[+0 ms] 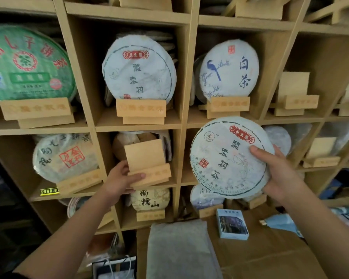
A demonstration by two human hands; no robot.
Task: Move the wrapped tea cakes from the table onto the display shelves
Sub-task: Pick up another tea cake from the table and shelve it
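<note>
A head-worn camera looks at a wall of wooden display shelves [181, 125], most cubbies holding round paper-wrapped tea cakes propped on small wooden stands; the right hand [280, 174] grips a wrapped tea cake [228, 158], thumb across its printed face and fingers curled behind its right edge, holding it upright and face-out in the air in front of the shelves, clear of any stand; the left hand [123, 178] holds the bare wooden stand [149, 164] in the middle cubby, thumb lying along the stand's front lip and fingers underneath; that stand carries no cake and lies to the left of the held cake, across the vertical divider; the cake's flat face is roughly parallel to the stand's backboard, so the move looks like a leftward carry by the right hand; below, a desk [260, 254] bears a grey pouch [179, 248] and a small blue box [232, 224].
</note>
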